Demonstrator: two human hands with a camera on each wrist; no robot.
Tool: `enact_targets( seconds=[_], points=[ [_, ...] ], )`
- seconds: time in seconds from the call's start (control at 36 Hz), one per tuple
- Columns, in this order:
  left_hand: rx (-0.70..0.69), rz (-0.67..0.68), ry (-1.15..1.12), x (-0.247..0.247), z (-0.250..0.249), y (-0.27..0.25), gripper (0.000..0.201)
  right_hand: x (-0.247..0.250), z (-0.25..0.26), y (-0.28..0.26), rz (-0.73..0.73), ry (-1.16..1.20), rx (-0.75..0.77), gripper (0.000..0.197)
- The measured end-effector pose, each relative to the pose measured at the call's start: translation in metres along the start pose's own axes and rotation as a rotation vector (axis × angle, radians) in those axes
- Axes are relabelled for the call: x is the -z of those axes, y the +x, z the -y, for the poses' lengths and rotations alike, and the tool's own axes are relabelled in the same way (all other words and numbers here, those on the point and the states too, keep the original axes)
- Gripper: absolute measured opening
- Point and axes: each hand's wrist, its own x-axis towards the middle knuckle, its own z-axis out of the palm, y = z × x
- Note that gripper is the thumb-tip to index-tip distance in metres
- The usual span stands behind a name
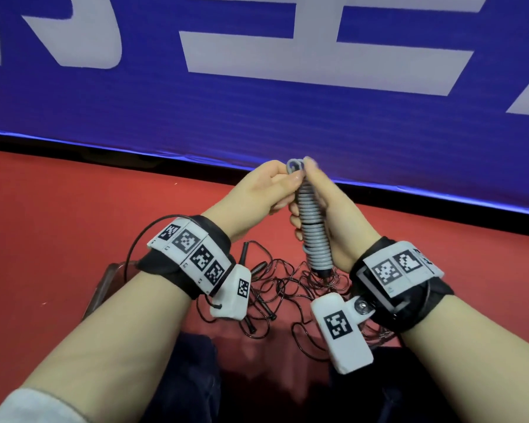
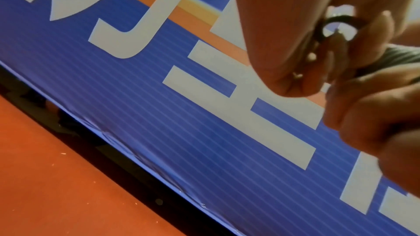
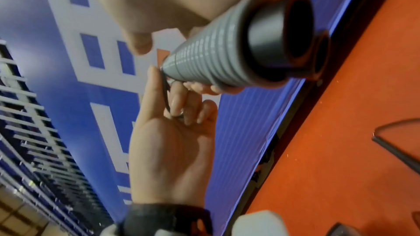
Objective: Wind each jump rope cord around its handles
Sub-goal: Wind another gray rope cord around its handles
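Black ropes (image 1: 275, 288) lie tangled on the red floor (image 1: 58, 224) near the knees. Above them the right hand (image 1: 333, 215) grips the grey-wound handles (image 1: 313, 227); the left hand (image 1: 257, 193) pinches the cord loop (image 1: 293, 166) at their top, before the blue banner (image 1: 257, 102).

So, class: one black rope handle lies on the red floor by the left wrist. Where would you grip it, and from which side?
Grip the black handle round its middle, from above with the left hand. It is a slim stick lying on the floor with its length exposed, while loose cord tangles toward its lower end.
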Motion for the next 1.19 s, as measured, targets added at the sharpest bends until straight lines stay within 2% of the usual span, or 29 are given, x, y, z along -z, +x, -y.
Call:
enact_targets(
  seconds=[0.06,0.11,0.28,0.44,0.53,0.61,0.69,0.75,0.86,1.03,1.19],
  points=[
    [0.004,0.042,-0.002,0.003,0.001,-0.002,0.027,-0.001,0.0,-0.002,0.029,-0.04,0.016,0.053],
    [-0.014,0.056,-0.018,0.006,0.002,-0.003,0.023,-0.002,0.0,-0.004,0.043,-0.026,0.024,0.049],
    [-0.081,0.041,-0.046,0.015,0.0,-0.003,0.026,-0.005,0.004,-0.007,0.079,0.123,-0.02,0.045],
    [-0.115,-0.137,-0.112,0.016,-0.003,-0.003,0.026,-0.005,0.008,-0.009,0.104,0.235,-0.021,0.048],
    [-0.058,-0.173,-0.231,0.004,-0.002,-0.004,0.02,-0.006,0.009,-0.008,0.081,0.279,-0.01,0.047],
    [0.075,-0.177,-0.399,-0.005,0.001,-0.005,0.037,-0.006,0.01,-0.007,0.076,0.347,-0.013,0.046],
    [0.166,-0.054,-0.358,-0.018,0.003,-0.01,0.029,-0.005,0.01,-0.005,0.14,0.432,-0.037,0.047],
    [0.214,-0.019,-0.376,-0.028,0.001,-0.012,0.025,-0.003,0.009,-0.005,0.18,0.456,-0.04,0.047],
    [0.214,-0.049,-0.36,-0.036,0.001,-0.008,0.026,0.004,0.008,-0.003,0.18,0.401,-0.057,0.05],
    [0.221,-0.093,-0.145,-0.039,-0.001,-0.006,0.03,0.006,0.004,0.001,0.158,0.368,-0.071,0.051],
    [0.24,-0.123,-0.098,-0.038,0.001,-0.009,0.025,0.005,0.0,0.0,0.185,0.323,-0.059,0.05]
  ],
)
